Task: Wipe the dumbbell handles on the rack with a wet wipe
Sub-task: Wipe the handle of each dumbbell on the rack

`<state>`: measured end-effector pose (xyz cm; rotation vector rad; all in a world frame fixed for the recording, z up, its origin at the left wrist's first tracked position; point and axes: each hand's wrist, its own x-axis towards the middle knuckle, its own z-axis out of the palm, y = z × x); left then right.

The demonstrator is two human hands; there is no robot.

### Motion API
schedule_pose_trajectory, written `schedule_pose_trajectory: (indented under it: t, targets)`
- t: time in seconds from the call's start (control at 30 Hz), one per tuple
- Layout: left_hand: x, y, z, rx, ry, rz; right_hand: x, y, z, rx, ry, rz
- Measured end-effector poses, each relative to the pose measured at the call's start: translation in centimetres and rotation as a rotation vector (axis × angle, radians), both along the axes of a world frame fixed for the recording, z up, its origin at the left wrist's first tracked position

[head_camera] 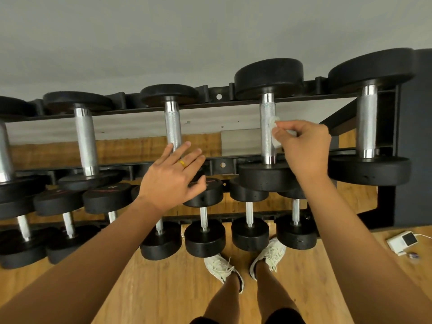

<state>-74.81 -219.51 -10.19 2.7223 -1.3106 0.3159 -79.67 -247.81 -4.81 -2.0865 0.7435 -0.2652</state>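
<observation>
- The wet wipe [274,132] is white and crumpled. The fingertips of the right hand [304,148] pinch it and press it against the right side of a handle.
- The wiped handle [267,118] is silver knurled steel between two black round heads, just left of the right hand.
- The next handle [173,125] runs out from under the fingertips of the left hand [170,176].
- Thicker handles lie left of the left hand [85,139] and right of the right hand [367,120].
- The rack [219,96] is black metal. Its lower tier of smaller dumbbells [203,217] sits beneath both hands.
</observation>
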Motion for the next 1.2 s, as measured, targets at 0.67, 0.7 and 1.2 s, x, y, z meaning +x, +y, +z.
schedule_pose_trajectory:
  t: [0.67,0.7,1.2]
  targets:
    - [0.0,0.1,-0.7,-0.08,-0.055,-0.025,1.9,-0.7,0.9,-0.11,-0.012,0.08]
    - [0.0,0.2,-0.7,-0.081,-0.056,-0.026,2.8,-0.9,1.3,-0.117,-0.038,0.079]
    - [0.0,0.1,-1.1,-0.126,-0.097,-0.028,2.1,0.2,0.0,-0.295,-0.049,0.105]
